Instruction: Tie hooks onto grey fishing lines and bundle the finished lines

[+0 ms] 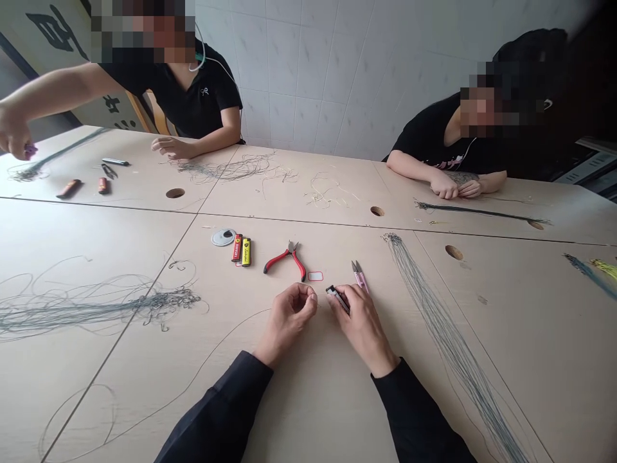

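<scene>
My left hand [289,318] rests above the pale wooden table [308,411], its fingertips pinched together with nothing visible between them. My right hand [364,328] grips a small black lighter [338,299] with a metal end. Pink-handled thread snips [359,276] lie just beyond that hand, close to its fingers. Red-handled pliers [286,260] lie ahead of my hands and a little apart from them. A thin dark line [226,347] curves across the table from near my left hand.
Long bundles of dark fishing line [448,341] [96,308] lie on both sides. Two lighters [241,250] and a round disc [223,237] sit beyond the pliers. Two co-workers sit across the table; one arm [53,93] reaches out at far left.
</scene>
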